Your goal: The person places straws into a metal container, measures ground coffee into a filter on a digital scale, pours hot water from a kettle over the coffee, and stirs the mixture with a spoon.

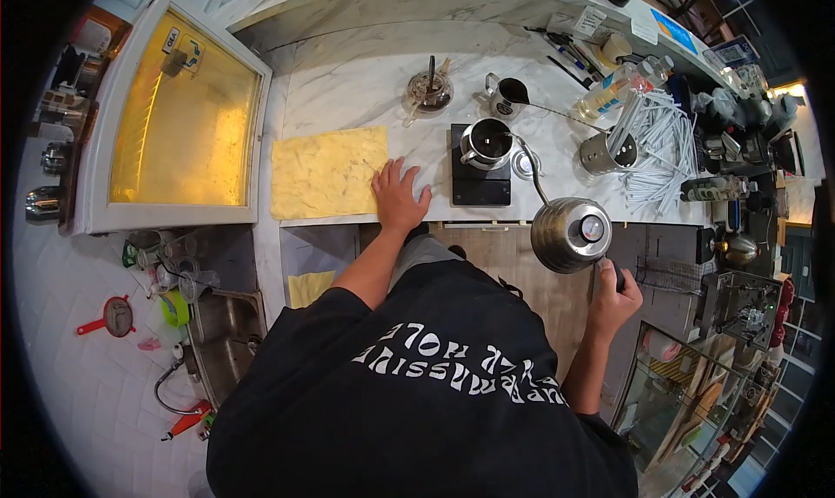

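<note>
My right hand point(614, 300) is closed around the dark handle of a steel gooseneck kettle point(557, 247) with a thermometer dial in its lid. The kettle hangs just off the counter's front edge. Its thin spout reaches over a steel pitcher point(470, 158) with dark contents, standing on a black scale point(481, 193). Whether water flows from the spout I cannot tell. My left hand point(399, 195) lies on the marble counter with fingers spread, touching the right edge of a yellow cloth point(326, 174). A small round metal lid point(527, 165) lies beside the scale.
Behind the scale stand a glass teapot point(428, 93) and a second steel pitcher point(501, 102). To the right are a steel canister point(597, 156), a heap of wrapped straws point(657, 163) and plastic bottles point(607, 93). A yellow-lit glass-door cabinet point(183, 120) and a sink point(228, 328) are on the left.
</note>
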`<state>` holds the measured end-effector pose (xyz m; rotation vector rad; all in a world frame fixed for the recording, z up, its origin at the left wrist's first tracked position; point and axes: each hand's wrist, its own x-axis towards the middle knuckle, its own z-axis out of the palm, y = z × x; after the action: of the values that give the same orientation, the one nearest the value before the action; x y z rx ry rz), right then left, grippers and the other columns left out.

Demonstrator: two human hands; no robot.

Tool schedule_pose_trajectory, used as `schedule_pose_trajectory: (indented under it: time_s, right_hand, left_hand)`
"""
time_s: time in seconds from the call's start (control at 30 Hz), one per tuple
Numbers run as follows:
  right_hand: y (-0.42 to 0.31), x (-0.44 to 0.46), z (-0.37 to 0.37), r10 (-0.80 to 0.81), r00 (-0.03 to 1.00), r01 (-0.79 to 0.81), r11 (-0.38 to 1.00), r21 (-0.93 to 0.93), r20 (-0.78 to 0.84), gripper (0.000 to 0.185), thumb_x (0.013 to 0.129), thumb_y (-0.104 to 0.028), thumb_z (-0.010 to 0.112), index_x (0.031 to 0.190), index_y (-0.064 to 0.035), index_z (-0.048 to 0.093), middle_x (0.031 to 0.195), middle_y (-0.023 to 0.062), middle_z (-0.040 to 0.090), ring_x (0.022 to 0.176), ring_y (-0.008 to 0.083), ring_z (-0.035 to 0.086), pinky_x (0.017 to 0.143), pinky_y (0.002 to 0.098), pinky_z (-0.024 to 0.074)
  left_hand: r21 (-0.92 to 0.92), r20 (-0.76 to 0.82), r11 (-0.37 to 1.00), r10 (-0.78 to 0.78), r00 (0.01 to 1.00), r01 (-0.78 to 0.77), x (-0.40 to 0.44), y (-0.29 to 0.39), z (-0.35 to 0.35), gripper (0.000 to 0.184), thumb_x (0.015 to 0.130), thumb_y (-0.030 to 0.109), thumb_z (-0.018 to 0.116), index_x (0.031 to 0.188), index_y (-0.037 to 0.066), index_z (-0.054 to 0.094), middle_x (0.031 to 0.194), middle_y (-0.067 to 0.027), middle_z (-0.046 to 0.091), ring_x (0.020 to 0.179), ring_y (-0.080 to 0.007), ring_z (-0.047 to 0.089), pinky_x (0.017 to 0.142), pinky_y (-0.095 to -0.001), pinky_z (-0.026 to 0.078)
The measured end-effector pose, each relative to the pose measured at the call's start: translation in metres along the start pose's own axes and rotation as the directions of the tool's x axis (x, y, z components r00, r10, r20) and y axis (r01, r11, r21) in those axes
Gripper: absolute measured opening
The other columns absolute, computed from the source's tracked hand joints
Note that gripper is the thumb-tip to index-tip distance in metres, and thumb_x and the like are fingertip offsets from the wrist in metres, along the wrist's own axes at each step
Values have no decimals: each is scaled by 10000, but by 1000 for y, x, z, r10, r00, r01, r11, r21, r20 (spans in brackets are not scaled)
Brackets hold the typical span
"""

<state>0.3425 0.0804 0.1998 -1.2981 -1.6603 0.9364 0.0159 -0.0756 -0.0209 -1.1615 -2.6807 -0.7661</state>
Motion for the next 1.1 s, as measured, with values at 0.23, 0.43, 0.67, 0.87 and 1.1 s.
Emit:
schedule_pose_trajectory:
  time_s: [0.23,0.43,0.67,0.87,1.1]
  right_hand:
    - [2,-5,-5,-16,1000,16,998,-58,12,370,899,-90,749,641,-17,494,644,-75,416,612,44,355,531,265,257]
    - [14,-8,-2,18,999,-16,999,-45,30,360,893,-88,752,649,-6,499,646,-70,411,617,45,358,534,268,261]
    - [4,-4,6,30,999,-30,1000,-2,35,341,891,-87,751,660,0,516,649,-72,424,621,43,367,541,260,271]
    - [6,1,5,30,999,-30,999,15,10,341,899,-87,751,661,-11,518,650,-75,421,615,40,360,536,256,268]
    - [6,-2,-2,-2,1000,3,1000,-31,25,342,900,-88,758,656,-10,531,648,-75,438,609,38,374,530,252,269]
  left_hand:
    - [9,0,1000,2,1000,-2,0,1,0,462,819,325,758,1234,136,680,1446,-147,521,1406,-376,419,1184,-573,259]
    - [11,7,1000,2,1000,-2,1,1,0,462,823,327,757,1235,135,681,1445,-147,519,1412,-374,408,1192,-564,250]
    - [8,4,1000,0,1000,0,0,0,0,460,824,326,756,1235,132,682,1447,-149,519,1412,-380,406,1190,-568,251]
    - [-5,-8,1000,7,1000,-7,0,-1,1,464,820,325,758,1234,129,683,1441,-152,525,1405,-384,415,1183,-572,258]
    - [4,4,1000,1,1000,-1,1,2,-2,465,819,323,756,1233,124,684,1441,-153,526,1400,-383,420,1178,-573,263]
